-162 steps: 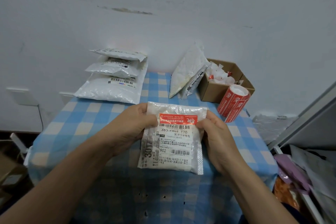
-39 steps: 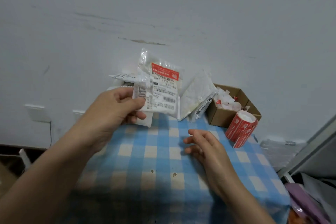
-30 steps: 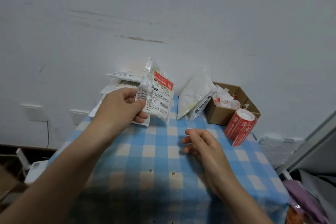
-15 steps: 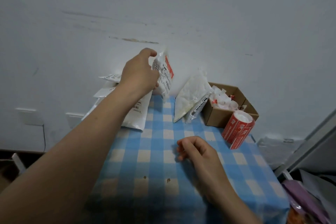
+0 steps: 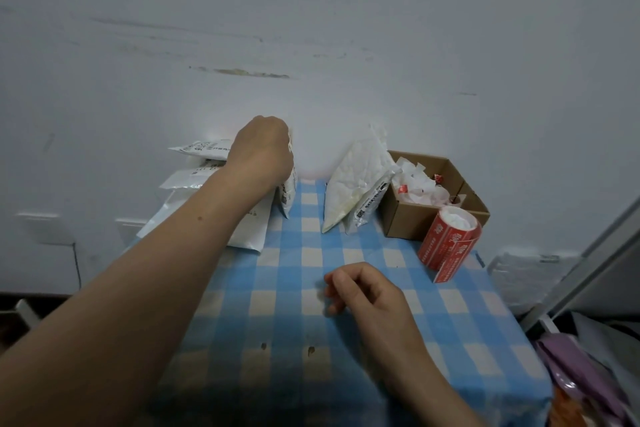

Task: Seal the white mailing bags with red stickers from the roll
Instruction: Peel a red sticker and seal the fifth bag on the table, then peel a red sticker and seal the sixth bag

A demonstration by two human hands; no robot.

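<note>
Mailing bag (image 5: 288, 196), white with a printed label, stands on its edge just below the left hand (image 5: 263, 149). That hand's fingers curl over the bag's top edge and grip it (the fingertips themselves are hidden behind the knuckles). The bag's long axis runs up and down, and its lower edge is down at the blue checked tablecloth (image 5: 311, 322). Just to the left of that hand lies a stack of bags (image 5: 204, 149), partly covered by the forearm. Whether a red sticker is on this mailing bag cannot be told from here. Judging from its place beside the stack, I take it for a finished one.

Nearer the person, the right hand (image 5: 367, 291) rests on the cloth, fingers loosely curled and holding nothing. Ahead of it, two leaning bags (image 5: 353, 180) are propped against the wall (image 5: 311, 28), touching one another, their long axes sloping up and away from the hand. Ahead and well to its right, the sticker roll (image 5: 450, 239) sits tilted against a cardboard box (image 5: 408, 222) of white backing scraps (image 5: 419, 184). A loose red strip trails from the roll onto the cloth on the hand's side.

The next move most likely turns on those leaning bags. They lie just to the right of the left hand, which is if anything the closer of the two, but it is occupied. The right hand is free, has them straight ahead, and is plainly the nearer to the roll.
</note>
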